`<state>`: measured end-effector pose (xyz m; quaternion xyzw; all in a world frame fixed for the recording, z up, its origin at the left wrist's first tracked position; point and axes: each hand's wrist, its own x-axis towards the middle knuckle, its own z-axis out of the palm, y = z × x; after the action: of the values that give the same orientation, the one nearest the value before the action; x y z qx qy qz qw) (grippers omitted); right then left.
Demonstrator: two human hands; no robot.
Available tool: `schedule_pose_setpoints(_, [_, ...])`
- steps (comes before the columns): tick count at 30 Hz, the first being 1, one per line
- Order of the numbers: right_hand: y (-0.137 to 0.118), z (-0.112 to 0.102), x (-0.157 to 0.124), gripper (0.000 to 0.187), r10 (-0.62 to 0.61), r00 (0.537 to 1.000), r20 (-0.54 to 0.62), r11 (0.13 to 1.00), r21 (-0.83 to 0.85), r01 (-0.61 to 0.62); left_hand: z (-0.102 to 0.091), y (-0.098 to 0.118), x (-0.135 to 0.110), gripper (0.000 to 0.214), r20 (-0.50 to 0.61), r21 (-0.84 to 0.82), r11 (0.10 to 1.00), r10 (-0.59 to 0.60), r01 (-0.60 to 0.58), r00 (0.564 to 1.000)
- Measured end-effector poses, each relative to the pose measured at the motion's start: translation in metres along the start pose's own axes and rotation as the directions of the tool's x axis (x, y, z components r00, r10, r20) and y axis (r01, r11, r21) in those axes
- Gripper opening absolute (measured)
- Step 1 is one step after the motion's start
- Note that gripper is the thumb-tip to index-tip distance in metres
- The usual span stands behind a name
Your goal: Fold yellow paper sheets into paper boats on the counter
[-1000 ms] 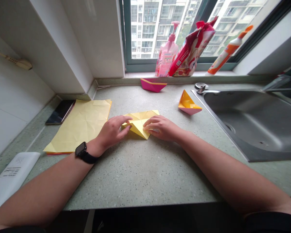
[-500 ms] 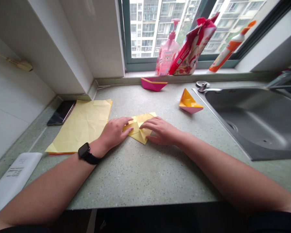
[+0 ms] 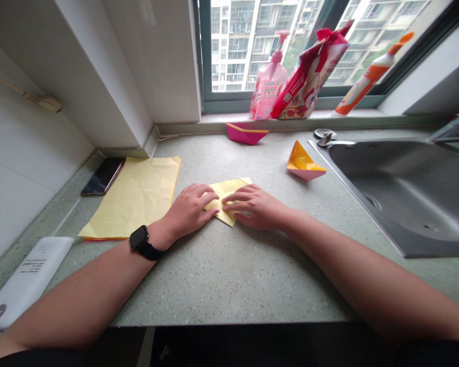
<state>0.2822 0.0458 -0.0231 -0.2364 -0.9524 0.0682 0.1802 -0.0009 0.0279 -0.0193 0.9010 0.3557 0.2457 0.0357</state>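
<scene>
Yellow paper point(image 3: 230, 185) lies flat, seemingly only part-folded, beneath the left hand point(image 3: 191, 205) and right hand point(image 3: 258, 206), fingers loosely parted; the magenta boat point(image 3: 247, 135) and orange-lined boat point(image 3: 306, 174) look finished.

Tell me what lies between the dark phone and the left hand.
In the head view, the yellow-topped paper stack lies between the phone and the left hand.

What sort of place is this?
Likely a home kitchen: a metal sink set into a speckled counter, and a pump bottle on the sill of a window that looks onto apartment-like blocks.
</scene>
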Motion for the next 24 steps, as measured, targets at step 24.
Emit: schedule_pose_setpoints(24, [0.0056, 0.0016, -0.0011, 0.018, 0.122, 0.992, -0.036, 0.992, 0.018, -0.122, -0.0066, 0.0078, -0.0032, 0.032, 0.205, -0.176, 0.962, 0.242, -0.207, 0.948])
